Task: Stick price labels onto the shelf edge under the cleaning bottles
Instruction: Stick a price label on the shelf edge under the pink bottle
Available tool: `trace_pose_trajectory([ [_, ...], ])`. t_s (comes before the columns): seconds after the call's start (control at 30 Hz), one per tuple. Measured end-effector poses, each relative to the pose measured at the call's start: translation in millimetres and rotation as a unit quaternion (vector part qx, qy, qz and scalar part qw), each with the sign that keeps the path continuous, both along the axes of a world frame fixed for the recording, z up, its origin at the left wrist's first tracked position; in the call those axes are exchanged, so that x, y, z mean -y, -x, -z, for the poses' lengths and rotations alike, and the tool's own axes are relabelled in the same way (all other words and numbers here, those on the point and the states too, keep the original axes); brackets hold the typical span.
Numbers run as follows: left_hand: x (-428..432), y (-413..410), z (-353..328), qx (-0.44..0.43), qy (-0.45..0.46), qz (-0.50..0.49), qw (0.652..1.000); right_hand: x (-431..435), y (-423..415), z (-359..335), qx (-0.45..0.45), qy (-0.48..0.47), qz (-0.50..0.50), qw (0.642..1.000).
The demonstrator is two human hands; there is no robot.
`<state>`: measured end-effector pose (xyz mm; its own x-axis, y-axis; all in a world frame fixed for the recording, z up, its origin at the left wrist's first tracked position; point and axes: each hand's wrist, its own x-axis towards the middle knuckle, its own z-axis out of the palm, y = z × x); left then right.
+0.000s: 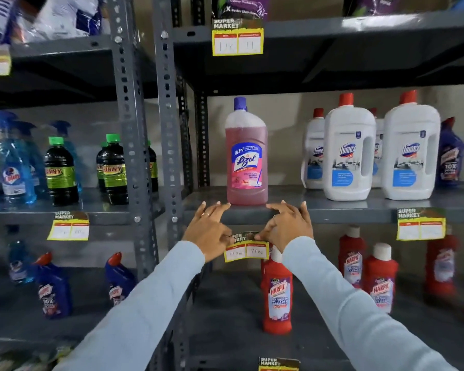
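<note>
A pink Lizol floor-cleaner bottle (pixel 247 153) stands on the grey metal shelf edge (pixel 346 214); white Domex jugs (pixel 350 153) stand to its right. Directly beneath (between both hands) hangs a yellow paper price label (pixel 248 250).

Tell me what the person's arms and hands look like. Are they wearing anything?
Both arms wear long, plain, light blue-grey sleeves that stop at the wrists. The hands are bare, with no gloves. The left hand has a thin ring on one of its fingers, and the right hand has a thin ring too. No watch or bracelet shows.
</note>
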<state>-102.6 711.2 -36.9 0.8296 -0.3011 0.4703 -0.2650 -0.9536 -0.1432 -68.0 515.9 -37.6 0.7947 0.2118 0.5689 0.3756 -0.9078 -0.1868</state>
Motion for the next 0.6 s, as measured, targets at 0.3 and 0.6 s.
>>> trace_pose_trajectory([
  [0.3,-11,-16,-29,-0.039,0.169,0.052,0.983,-1,-2,-31,-0.079,-0.192,0.008,0.978],
  [0.6,-10,-33,-32,-0.010,0.142,0.030,0.989,-6,-4,-35,-0.066,-0.212,0.054,0.974],
])
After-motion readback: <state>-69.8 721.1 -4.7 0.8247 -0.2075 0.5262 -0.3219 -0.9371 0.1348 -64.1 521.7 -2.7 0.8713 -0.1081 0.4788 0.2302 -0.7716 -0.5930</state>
